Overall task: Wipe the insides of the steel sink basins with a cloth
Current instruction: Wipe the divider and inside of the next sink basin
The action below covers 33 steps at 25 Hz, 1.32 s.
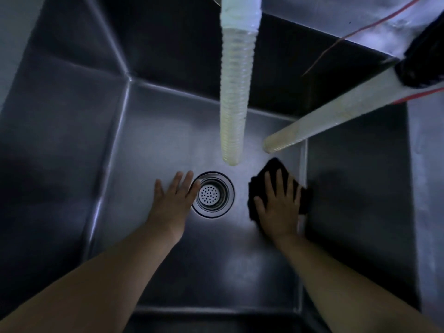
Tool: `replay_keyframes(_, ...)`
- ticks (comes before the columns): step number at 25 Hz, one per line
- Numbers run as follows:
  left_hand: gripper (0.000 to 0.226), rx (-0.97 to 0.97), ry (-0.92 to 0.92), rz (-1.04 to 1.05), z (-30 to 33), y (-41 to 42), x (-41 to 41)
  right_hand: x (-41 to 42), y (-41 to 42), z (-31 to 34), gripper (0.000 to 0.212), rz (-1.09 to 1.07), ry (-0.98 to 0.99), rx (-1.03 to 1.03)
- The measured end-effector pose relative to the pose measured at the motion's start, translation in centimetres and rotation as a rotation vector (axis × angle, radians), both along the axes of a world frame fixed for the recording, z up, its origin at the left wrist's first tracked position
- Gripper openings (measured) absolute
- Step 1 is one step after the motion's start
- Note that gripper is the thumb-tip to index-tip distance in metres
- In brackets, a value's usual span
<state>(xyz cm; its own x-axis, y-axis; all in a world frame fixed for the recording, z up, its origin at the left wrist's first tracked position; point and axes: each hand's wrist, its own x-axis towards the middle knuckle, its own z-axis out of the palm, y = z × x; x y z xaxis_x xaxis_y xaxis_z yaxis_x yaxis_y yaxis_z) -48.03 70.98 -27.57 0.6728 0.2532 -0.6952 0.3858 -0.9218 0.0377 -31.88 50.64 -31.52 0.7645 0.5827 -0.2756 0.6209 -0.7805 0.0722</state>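
Note:
I look straight down into a deep steel sink basin (153,131). Its round perforated drain strainer (212,193) sits in the middle of the floor. My right hand (278,205) lies flat with spread fingers on a black cloth (276,168), pressing it onto the basin floor by the right wall. My left hand (173,200) rests open and flat on the floor just left of the drain, fingertips at the strainer's rim. Both forearms reach in from the near edge.
A ribbed translucent hose (235,97) hangs down from the top, ending above the drain. A second hose (336,116) slants in from the right over the cloth. Thin red wires (360,28) and a dark object (422,61) lie at the upper right rim.

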Motion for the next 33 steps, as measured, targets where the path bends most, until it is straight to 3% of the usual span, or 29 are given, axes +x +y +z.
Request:
replay_keyframes(3, 0.114, 0.018, 0.003, -0.016, 0.3, -0.2, 0.1, -7.0, -3.8, 0.4, 0.074, 0.129, 0.030, -0.029)
replay_keyframes(6, 0.113, 0.021, 0.023, -0.032, 0.3, -0.2, 0.1, -7.5, -4.4, 0.2, 0.077, 0.197, 0.064, -0.021)
replay_keyframes(10, 0.116, 0.006, 0.023, -0.016, -0.4, -0.2, 0.1, -0.8, -0.2, -0.1, 0.073, 0.143, 0.039, 0.049)
replay_keyframes(14, 0.120, -0.014, -0.004, 0.012, -0.8, -0.1, 0.1, 11.1, 5.6, 0.3, 0.072, 0.141, 0.034, -0.057)
replay_keyframes(17, 0.121, -0.005, 0.003, 0.005, -0.9, -0.2, 0.0, 14.2, 6.1, 0.4, 0.071, 0.107, 0.082, -0.073)
replay_keyframes(24, 0.125, 0.029, 0.064, -0.049, 0.0, -0.3, 0.2, 1.3, -2.4, 0.0, 0.076, 0.084, 0.056, 0.002)
replay_keyframes(29, 0.126, 0.068, 0.048, -0.099, 0.3, -0.3, -0.2, -7.8, -10.5, -0.6, 0.084, 0.184, 0.004, -0.086)
replay_keyframes(33, 0.114, 0.066, 0.071, -0.094, 0.8, -0.6, 0.4, -7.7, -11.2, 0.7, 0.081, 0.256, 0.072, -0.030)
